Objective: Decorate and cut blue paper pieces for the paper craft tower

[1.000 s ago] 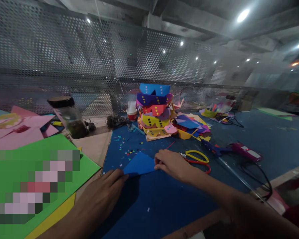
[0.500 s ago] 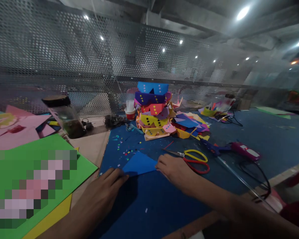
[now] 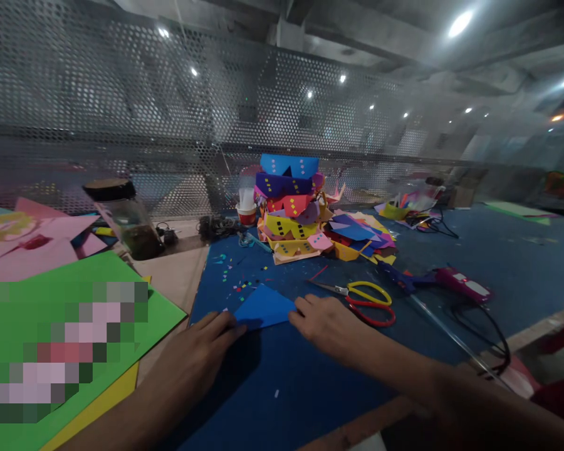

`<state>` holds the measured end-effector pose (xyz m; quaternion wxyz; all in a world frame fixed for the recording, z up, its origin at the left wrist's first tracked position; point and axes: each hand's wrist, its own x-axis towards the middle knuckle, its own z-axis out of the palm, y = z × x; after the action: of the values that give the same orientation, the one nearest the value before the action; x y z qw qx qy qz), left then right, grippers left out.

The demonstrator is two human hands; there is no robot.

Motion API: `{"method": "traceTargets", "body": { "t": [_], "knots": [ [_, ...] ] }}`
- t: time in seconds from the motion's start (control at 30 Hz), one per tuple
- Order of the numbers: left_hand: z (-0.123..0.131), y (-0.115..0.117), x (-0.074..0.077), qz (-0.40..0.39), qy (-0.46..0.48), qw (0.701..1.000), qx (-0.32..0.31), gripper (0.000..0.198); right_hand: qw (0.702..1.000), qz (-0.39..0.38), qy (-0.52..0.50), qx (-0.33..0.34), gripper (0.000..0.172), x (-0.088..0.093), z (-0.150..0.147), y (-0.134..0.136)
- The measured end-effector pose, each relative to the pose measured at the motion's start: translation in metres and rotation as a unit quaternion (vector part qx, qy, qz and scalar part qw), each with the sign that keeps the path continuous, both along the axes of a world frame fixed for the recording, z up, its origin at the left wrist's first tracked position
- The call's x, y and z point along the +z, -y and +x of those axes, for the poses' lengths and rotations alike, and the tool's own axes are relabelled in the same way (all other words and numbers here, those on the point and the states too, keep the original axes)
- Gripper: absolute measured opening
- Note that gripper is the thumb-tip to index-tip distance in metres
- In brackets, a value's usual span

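At far left, pink paper [image 3: 61, 232] is spread out, and just before it a green sheet [image 3: 98, 269] is laid over a yellow sheet [image 3: 108, 401]; part of the green sheet is hidden by a pixelated patch. Behind, a dark-lidded jar [image 3: 138, 228] is seen tilted. The left hand [image 3: 204, 344] is rested palm-down on the blue desk [image 3: 301, 394], its fingers set over the left corner of a blue triangle [image 3: 266, 308]; whether its grip is pinched or merely pressed cannot be told. The triangle is laid flat on the desk between both hands, its point directed away, toward scattered bits [image 3: 237, 288]. Farther back, a cup [image 3: 247, 216] is placed just beside a stack of masks [image 3: 284, 185]. By the right hand [image 3: 326, 322], the triangle's right corner is held in a narrow grip. Scissors [image 3: 341, 290] are left lying near that hand, handles to the right. Paper scraps [image 3: 357, 232] are heaped behind them. Farther right, a glue gun [image 3: 460, 283] is laid on its side.
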<state>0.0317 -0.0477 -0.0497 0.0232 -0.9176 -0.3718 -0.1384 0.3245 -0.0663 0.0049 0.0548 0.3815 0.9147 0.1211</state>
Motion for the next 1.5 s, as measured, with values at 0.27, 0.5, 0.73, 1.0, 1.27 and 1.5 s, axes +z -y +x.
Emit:
{"method": "traceTargets", "body": {
  "t": [0.27,0.5,0.73,1.0,1.27,1.5],
  "knots": [
    [-0.002,0.003,0.001,-0.014,-0.020,1.000,0.006,0.052,1.000,0.015,0.004,0.014,0.010,-0.008,-0.005,0.001],
    [-0.005,0.002,-0.004,-0.013,-0.081,0.997,-0.008,0.060,0.999,0.005,-0.043,-0.004,0.014,-0.005,0.008,0.002],
    [-0.003,0.000,0.000,-0.007,-0.080,0.997,-0.016,0.058,0.980,0.035,-0.084,-0.177,0.016,0.015,0.067,-0.004],
    [-0.005,-0.003,-0.006,0.002,-0.068,0.998,-0.014,0.051,0.957,-0.010,0.012,-0.290,0.026,0.009,0.102,-0.005],
    [-0.008,-0.003,-0.009,0.033,-0.062,0.997,-0.030,0.053,0.952,-0.054,-0.005,-0.302,0.030,0.018,0.097,-0.007],
    [-0.009,-0.006,-0.011,0.030,-0.047,0.998,-0.043,0.047,0.927,-0.054,-0.180,-0.326,0.041,0.017,0.126,-0.010]
  ]
}}
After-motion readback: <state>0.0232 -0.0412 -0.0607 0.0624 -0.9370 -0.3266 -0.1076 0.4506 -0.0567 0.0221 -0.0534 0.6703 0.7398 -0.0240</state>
